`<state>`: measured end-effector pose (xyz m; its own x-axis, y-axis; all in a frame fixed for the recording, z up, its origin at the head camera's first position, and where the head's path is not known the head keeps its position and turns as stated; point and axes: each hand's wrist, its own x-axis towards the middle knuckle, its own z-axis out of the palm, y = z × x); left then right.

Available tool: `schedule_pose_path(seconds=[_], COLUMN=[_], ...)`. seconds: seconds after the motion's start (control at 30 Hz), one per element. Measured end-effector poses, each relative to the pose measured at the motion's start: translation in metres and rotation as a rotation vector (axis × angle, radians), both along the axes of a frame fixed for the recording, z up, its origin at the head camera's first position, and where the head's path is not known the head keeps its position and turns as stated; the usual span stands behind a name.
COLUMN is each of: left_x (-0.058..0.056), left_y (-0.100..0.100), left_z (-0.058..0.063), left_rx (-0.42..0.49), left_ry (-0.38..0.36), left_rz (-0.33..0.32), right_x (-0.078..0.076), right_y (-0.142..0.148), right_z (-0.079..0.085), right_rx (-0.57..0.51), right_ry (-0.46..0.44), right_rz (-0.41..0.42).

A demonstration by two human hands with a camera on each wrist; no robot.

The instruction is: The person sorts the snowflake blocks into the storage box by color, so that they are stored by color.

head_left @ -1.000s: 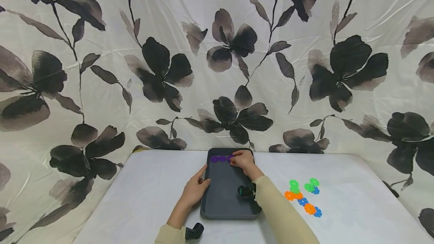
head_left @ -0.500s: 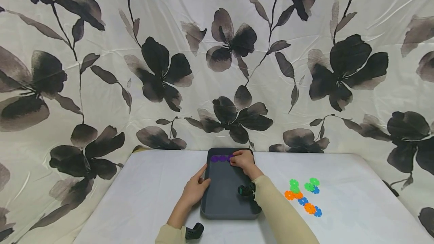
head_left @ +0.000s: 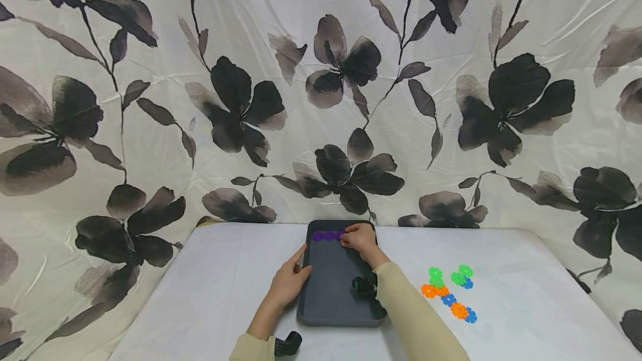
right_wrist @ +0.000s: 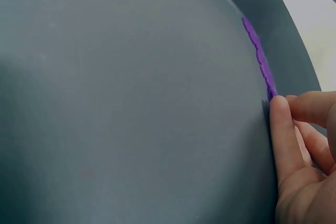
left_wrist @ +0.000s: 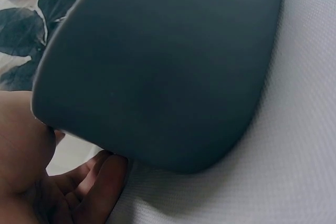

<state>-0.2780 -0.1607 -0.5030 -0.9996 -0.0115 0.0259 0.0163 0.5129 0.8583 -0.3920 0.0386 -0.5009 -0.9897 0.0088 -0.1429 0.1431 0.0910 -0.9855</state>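
Note:
A dark grey rectangular tray (head_left: pixel 333 294) lies on the white table. My left hand (head_left: pixel 288 283) holds its left side; in the left wrist view, the thumb is at the rim and the other fingers (left_wrist: pixel 105 182) curl against the underside edge. Along the tray's far inner wall runs a row of purple notched plastic discs (head_left: pixel 328 236), joined or touching into one strip (right_wrist: pixel 259 53). At the right end of that row my right hand (head_left: pixel 360 238) pinches a purple disc between thumb and fingers. Most of that disc is hidden behind the fingertips.
On the table to the right lie loose flower-shaped discs: green (head_left: pixel 435 277), orange (head_left: pixel 458 310) and blue (head_left: pixel 470 315), several overlapping. A floral cloth (head_left: pixel 346 99) hangs behind the table's far edge. Black camera mounts (head_left: pixel 288 344) sit on both wrists.
Both hands keep their places on the tray and the purple row. The gap at the row's right end looks slightly narrower than a second ago.

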Motion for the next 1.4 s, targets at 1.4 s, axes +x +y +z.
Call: schedule_pose_path(seconds=[1.4], left_x=[-0.001], left_y=[-0.001], left_z=[-0.005], left_rx=[-0.014], left_ry=[0.036], left_rz=[-0.01], right_x=[0.018], right_y=[0.03], right_z=[0.044], right_rx=[0.012], right_ry=[0.03], right_rz=[0.152])
